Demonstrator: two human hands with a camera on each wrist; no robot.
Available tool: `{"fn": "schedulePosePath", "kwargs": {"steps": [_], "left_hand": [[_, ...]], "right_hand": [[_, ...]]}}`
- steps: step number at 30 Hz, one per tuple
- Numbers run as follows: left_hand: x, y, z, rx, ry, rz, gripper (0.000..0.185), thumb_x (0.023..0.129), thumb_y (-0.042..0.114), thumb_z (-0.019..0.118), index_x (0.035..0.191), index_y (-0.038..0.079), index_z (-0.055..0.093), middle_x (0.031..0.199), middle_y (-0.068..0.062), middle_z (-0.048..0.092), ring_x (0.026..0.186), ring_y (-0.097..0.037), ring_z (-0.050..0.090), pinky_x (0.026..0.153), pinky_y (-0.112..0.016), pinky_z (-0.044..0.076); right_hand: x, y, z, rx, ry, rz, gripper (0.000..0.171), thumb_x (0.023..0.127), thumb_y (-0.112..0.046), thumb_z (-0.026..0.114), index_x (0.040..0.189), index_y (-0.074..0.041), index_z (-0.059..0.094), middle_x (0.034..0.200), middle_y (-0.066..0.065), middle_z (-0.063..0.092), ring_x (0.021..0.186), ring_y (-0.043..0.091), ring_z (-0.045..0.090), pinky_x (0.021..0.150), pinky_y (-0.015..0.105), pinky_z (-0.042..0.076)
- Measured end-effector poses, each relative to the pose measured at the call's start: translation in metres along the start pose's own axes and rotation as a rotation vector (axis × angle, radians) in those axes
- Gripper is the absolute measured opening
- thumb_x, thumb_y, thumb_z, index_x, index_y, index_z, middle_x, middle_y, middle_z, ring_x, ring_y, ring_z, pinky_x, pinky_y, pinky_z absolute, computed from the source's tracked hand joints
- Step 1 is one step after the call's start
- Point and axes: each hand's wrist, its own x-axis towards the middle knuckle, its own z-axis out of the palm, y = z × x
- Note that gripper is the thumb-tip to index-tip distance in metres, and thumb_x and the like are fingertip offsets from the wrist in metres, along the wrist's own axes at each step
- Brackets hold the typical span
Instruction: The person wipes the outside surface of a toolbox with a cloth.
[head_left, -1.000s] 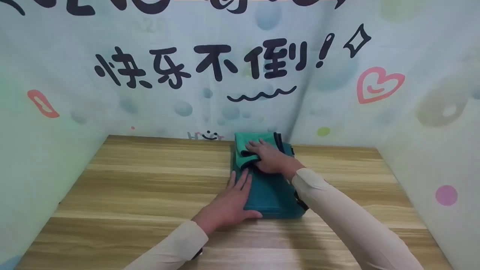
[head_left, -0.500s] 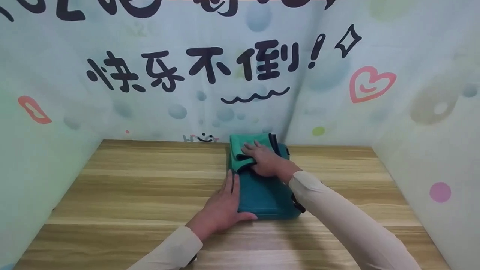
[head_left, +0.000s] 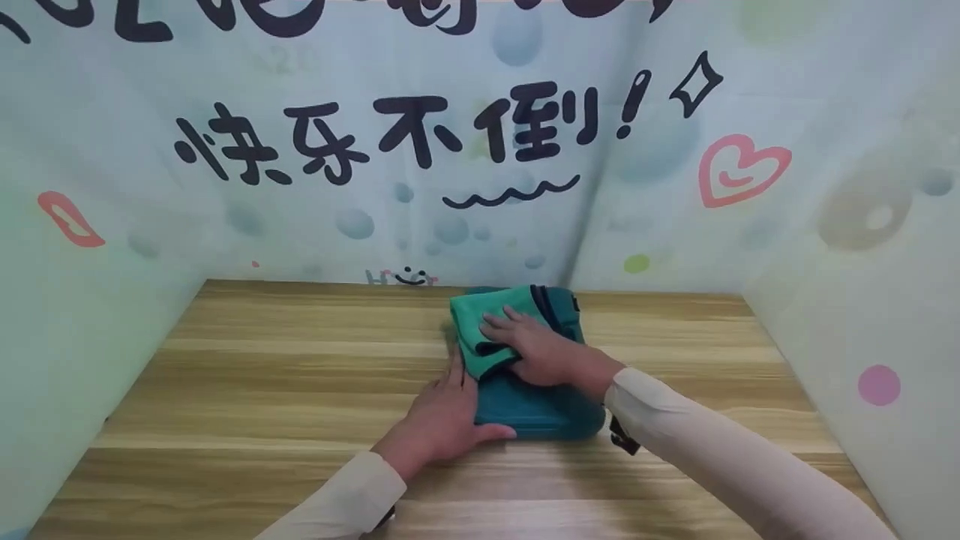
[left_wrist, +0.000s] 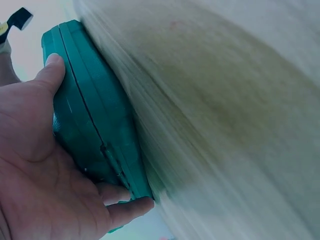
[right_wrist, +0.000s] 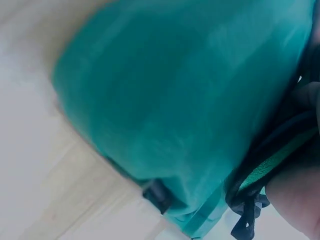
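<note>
The teal zippered fabric case lies on the wooden tabletop. The left hand, fingers straight, braces its side; the right hand presses the folded green cloth flat on top. Uneven pressure could slide the cloth off.
</note>
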Motion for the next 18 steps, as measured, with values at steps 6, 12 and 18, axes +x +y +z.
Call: {"fn": "schedulePosePath", "kwargs": {"steps": [6, 12, 18], "left_hand": [[0.001, 0.000, 0.001, 0.004, -0.011, -0.007, 0.121, 0.086, 0.078, 0.055, 0.159, -0.008, 0.010, 0.164, -0.029, 0.005, 0.149, -0.041, 0.020, 0.112, -0.060, 0.027], [0.002, 0.000, 0.003, 0.000, 0.004, -0.005, 0.121, 0.087, 0.077, 0.056, 0.159, -0.008, 0.007, 0.163, -0.030, 0.006, 0.147, -0.042, 0.022, 0.112, -0.061, 0.027], [0.001, 0.000, 0.004, 0.014, 0.001, -0.028, 0.123, 0.086, 0.076, 0.059, 0.158, -0.008, 0.007, 0.164, -0.030, 0.007, 0.148, -0.041, 0.019, 0.112, -0.061, 0.028]], "right_hand": [[-0.018, -0.009, 0.007, 0.002, 0.002, -0.039, 0.067, 0.095, 0.001, 0.060, 0.157, -0.004, 0.036, 0.165, 0.012, 0.023, 0.151, 0.041, 0.006, 0.117, 0.057, 0.014], [-0.037, -0.017, 0.014, -0.014, 0.021, -0.073, 0.068, 0.093, 0.002, 0.065, 0.155, -0.002, 0.038, 0.164, 0.012, 0.025, 0.151, 0.040, 0.009, 0.117, 0.056, 0.016], [-0.047, -0.021, 0.017, -0.035, 0.018, -0.094, 0.070, 0.091, 0.004, 0.066, 0.155, -0.002, 0.039, 0.164, 0.013, 0.026, 0.151, 0.040, 0.010, 0.117, 0.054, 0.016]]}}
